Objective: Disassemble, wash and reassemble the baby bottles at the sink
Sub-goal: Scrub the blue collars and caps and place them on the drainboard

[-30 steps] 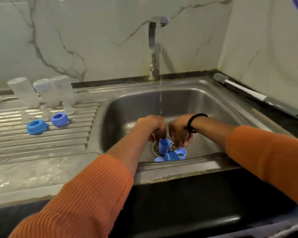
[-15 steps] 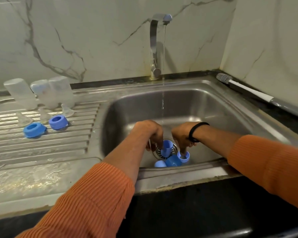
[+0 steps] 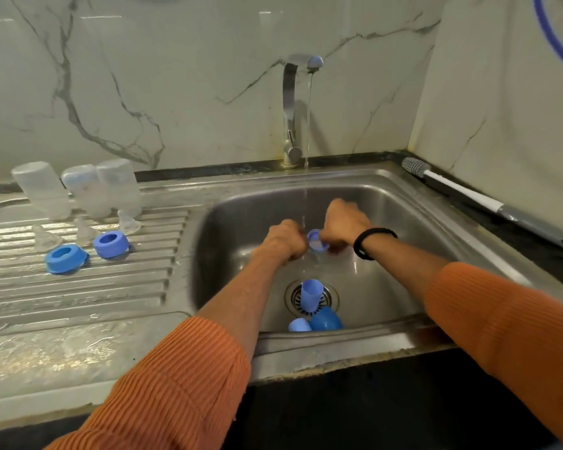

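Observation:
Both hands are raised in the steel sink (image 3: 403,203) under the running water from the tap (image 3: 293,108). My right hand (image 3: 343,225) grips a blue bottle ring (image 3: 316,243), and my left hand (image 3: 283,240) closes its fingers on the ring's other side. Below them a blue cap (image 3: 311,293) stands on the drain, with a darker blue cap (image 3: 326,319) and a pale blue cap (image 3: 299,325) beside it. On the drainboard (image 3: 78,287) stand three clear bottles (image 3: 43,190) upside down, clear teats (image 3: 46,238) and two blue rings (image 3: 66,258).
A bottle brush (image 3: 452,186) with a white handle lies on the dark counter along the sink's right rim. The marble wall rises behind the tap. The counter's front edge runs below my forearms.
Both hands rose from the drain area up into the water stream, taking a blue ring with them. Three blue caps stay at the drain.

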### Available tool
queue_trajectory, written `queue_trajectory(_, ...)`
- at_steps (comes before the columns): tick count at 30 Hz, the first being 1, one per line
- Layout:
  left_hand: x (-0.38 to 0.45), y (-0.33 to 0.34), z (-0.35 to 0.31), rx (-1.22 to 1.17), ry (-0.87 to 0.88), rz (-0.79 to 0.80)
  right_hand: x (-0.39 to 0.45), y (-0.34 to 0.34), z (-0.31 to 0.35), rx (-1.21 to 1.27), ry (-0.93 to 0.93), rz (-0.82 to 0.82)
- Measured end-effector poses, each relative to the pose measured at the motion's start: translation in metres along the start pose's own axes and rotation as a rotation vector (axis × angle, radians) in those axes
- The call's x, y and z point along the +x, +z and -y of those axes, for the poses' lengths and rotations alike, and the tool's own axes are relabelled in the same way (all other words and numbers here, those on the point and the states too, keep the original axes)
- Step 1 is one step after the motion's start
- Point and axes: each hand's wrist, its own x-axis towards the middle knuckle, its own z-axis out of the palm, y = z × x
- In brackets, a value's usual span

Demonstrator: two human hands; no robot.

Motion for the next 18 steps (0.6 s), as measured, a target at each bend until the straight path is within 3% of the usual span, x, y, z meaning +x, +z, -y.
queue_trajectory(3, 0.008, -0.005, -0.006, -0.594, 0.036, -0.097, 0.013, -0.017, 0.018, 0.298, 0.052, -0.181)
queue_trajectory(6, 0.024, -0.018, -0.014, -0.879, -0.019, -0.191, 0.017, -0.016, 0.032, 0.646, 0.06, -0.221)
queue_trajectory(9, 0.035, -0.023, -0.016, -0.971, -0.047, -0.242, 0.016, -0.009, 0.034, 0.897, 0.069, -0.22)
queue_trajectory(14, 0.036, -0.013, -0.01, -1.06, -0.003, -0.158, 0.022, -0.011, 0.024, 0.871, 0.053, -0.219)
queue_trajectory(18, 0.042, -0.018, -0.01, -1.005, 0.04, -0.199, 0.026, -0.013, 0.023, 0.922, 0.031, -0.226)
